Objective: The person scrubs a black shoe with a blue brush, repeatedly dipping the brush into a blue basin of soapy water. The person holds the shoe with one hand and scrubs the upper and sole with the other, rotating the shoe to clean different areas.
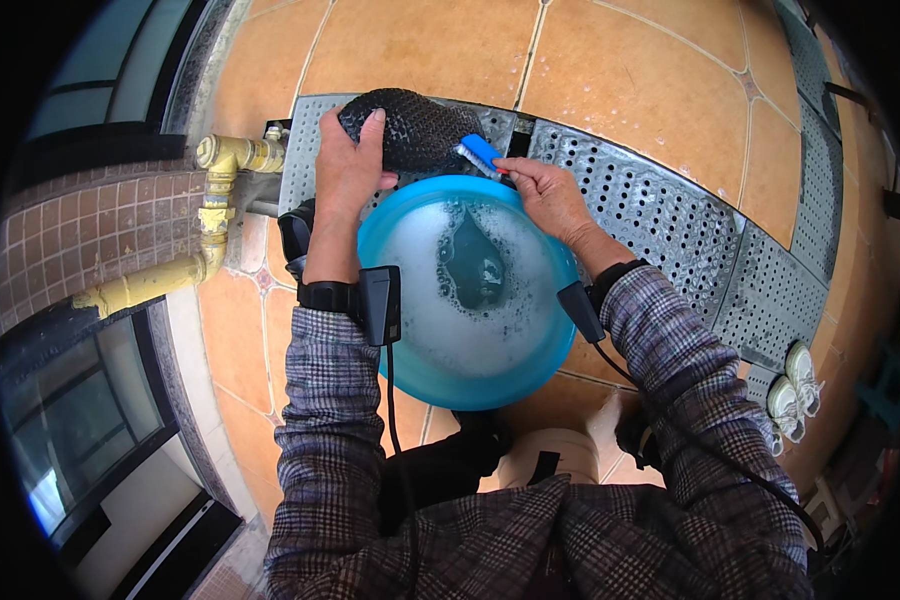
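My left hand (349,165) grips the left end of a dark, wet-looking item with a textured, mesh-like surface (420,131), perhaps a shoe. It rests on a perforated metal drain cover (300,142). Between the fingers of my right hand (547,195) is a scrub brush (480,152) with a blue back, white bristles and a bit of red at the grip. Its bristles face the item's right end; whether they touch it, I cannot tell. Below both hands stands a round blue plastic basin (472,394) of cloudy water topped with white suds (412,277).
A yellow pipe (214,217) runs along the tiled wall at left. More perforated metal covers (645,195) stretch right across the orange floor tiles (630,75). White shoes (787,401) stand at far right. A pale round stool or bucket (551,454) is beneath me.
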Available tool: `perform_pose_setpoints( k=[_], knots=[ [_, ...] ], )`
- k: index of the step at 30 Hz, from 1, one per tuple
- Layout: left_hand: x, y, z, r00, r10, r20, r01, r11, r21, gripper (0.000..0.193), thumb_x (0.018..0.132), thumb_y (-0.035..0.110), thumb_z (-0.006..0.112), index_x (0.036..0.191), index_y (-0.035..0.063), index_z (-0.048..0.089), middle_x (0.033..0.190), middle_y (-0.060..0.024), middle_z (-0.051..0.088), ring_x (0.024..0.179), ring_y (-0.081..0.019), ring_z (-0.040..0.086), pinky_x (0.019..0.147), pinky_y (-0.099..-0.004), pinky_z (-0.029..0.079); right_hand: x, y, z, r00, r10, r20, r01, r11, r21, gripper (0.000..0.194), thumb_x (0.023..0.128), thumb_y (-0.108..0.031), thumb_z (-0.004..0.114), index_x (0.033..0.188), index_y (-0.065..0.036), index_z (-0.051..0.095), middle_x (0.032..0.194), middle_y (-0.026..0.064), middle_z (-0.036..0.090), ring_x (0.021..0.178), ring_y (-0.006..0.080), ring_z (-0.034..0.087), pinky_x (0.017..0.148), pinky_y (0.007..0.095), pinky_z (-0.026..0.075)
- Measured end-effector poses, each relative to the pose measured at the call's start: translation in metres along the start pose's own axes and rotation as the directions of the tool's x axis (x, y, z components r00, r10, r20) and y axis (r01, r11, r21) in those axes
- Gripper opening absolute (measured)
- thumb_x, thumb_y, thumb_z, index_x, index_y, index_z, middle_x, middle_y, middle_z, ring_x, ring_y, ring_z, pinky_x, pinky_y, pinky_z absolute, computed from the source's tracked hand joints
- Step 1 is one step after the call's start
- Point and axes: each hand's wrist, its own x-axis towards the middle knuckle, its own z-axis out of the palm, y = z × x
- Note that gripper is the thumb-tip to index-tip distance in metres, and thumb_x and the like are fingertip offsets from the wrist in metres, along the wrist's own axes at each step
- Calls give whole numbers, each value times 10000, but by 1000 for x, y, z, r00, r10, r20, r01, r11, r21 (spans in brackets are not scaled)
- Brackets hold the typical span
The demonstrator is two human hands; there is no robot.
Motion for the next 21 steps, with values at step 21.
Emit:
perform_pose_setpoints(
  k=[21],
  knots=[
    [6, 11, 3, 1000, -21, 3, 21, 998, -51, 616, 1008, 348, 685, 1384, -73, 438, 1118, -227, 692, 702, -273, 752, 503, -327, 625, -3, 1, -11, 997, -27, 71, 2, 943, 333, 322, 1121, -201, 506, 1396, -146, 665, 1128, 1, 714, 1005, 93, 629, 938, 269, 519]
  ],
)
